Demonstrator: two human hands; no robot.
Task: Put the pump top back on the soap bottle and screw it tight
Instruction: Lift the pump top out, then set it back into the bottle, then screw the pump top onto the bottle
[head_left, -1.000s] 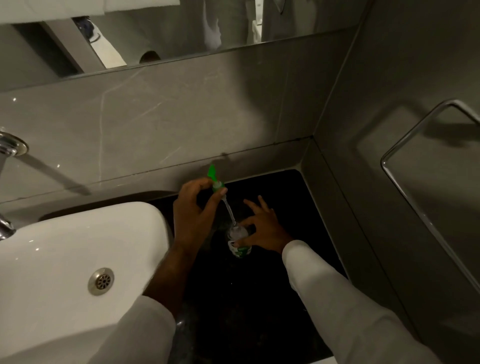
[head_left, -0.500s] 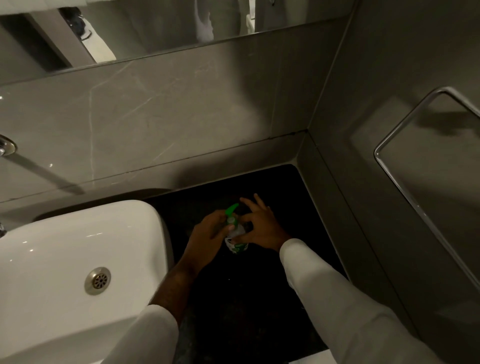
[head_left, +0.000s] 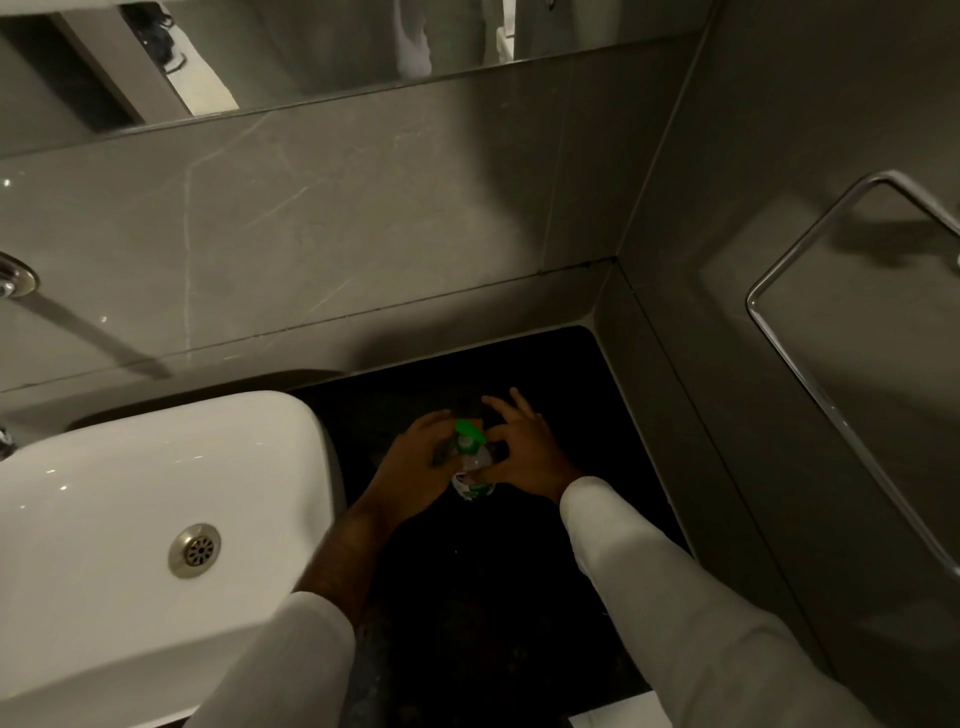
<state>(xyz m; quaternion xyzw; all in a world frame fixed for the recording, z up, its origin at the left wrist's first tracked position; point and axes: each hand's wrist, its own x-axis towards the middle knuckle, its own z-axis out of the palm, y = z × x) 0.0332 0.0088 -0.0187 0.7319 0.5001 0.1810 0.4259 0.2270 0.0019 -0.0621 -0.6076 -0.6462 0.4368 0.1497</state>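
Note:
A small clear soap bottle (head_left: 474, 480) with a green and white label stands on the black counter (head_left: 519, 597), between my two hands. The green pump top (head_left: 469, 434) sits on the bottle's neck, its nozzle pointing to the right. My left hand (head_left: 415, 470) wraps around the pump top's collar from the left. My right hand (head_left: 524, 454) grips the bottle's shoulder from the right, with two fingers lifted. The tube is down inside the bottle and hidden.
A white basin (head_left: 130, 519) with a metal drain (head_left: 195, 550) lies to the left of the bottle. Grey tiled walls close the counter at the back and right. A chrome towel rail (head_left: 810, 364) hangs on the right wall. A mirror runs along the top.
My left hand has brought the pump top down from above the bottle, feeding the tube in, until it sits on the neck. My right hand has stayed on the bottle.

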